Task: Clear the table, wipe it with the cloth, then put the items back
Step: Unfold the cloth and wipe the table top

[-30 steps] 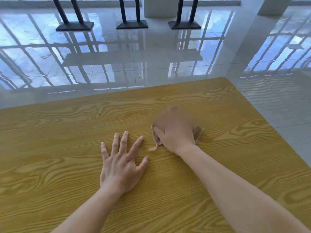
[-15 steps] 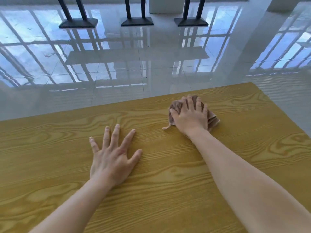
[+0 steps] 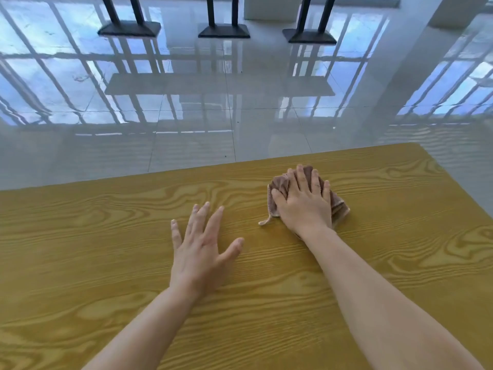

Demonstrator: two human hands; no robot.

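A brown cloth [image 3: 280,186] lies bunched on the yellow wood-grain table [image 3: 106,236], close to the far edge and right of centre. My right hand [image 3: 304,204] presses flat on top of it, fingers spread over the fabric, hiding most of it. A thin loop of the cloth sticks out at its lower left. My left hand [image 3: 200,249] rests palm down on the bare tabletop to the left of the cloth, fingers apart, holding nothing. No other items are on the table.
The table's far edge runs just beyond the cloth, and its right edge slopes down at the far right. Beyond is a glossy tiled floor [image 3: 240,102] with three dark table bases [image 3: 224,30] at the top.
My right hand has pushed the cloth away from me toward the table's far edge. My left hand stays flat on the table.
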